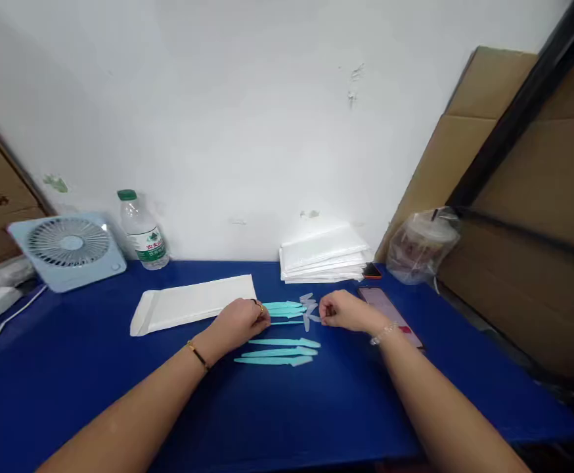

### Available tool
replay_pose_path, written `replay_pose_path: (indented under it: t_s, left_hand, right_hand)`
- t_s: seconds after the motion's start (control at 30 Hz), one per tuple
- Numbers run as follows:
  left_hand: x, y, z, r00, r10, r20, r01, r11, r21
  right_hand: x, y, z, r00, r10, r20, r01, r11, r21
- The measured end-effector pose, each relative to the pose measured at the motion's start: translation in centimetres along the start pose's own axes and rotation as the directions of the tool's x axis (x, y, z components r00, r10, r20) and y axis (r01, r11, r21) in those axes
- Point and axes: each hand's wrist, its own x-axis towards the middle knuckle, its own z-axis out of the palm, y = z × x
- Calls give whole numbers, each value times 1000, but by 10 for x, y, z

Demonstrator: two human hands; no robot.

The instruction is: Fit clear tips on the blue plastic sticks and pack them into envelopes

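Turquoise eyebrow razors lie on the blue table in two groups. My left hand (243,322) is closed around the handle end of one slim razor (289,322), seen edge-on and pointing right. Just beyond it are several other razors (284,309), partly covered by my fingers. Nearer to me, three razors (282,352) are laid out side by side, blades to the right. A small pile of clear plastic blade caps (307,306) sits between my hands. The fingertips of my right hand (335,309) are pinched at one clear cap (315,318) by the pile.
A white padded envelope (198,303) lies left of the razors, and a stack of such envelopes (321,253) is against the wall. A phone (390,312) rests under my right forearm. A bagged drink cup (425,243), a water bottle (144,233) and a blue fan (70,249) stand behind.
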Motion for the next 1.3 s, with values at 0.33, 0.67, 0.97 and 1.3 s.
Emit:
replay_pose_path:
  t_s: [0.33,0.67,0.97,1.3]
  left_hand:
    - [-3,-1,-4,999,-20,29,21,1000,-13]
    - [-2,-3,-4,999,-21,35,21,1000,-7]
    - [-3,-3,-4,999,-14,38,14,1000,-5]
    - [-2,0,-2,1000,13,27,-13,1000,8]
  right_hand:
    - [6,6,12,994,-26,-107,24,999,-26]
    - [-1,-17,10,992,-122,-13,123,986,115]
    - [2,-19,13,984,-58,-167,24,980,-198]
    - [5,-27,23,989,-100,-107,87,989,-117]
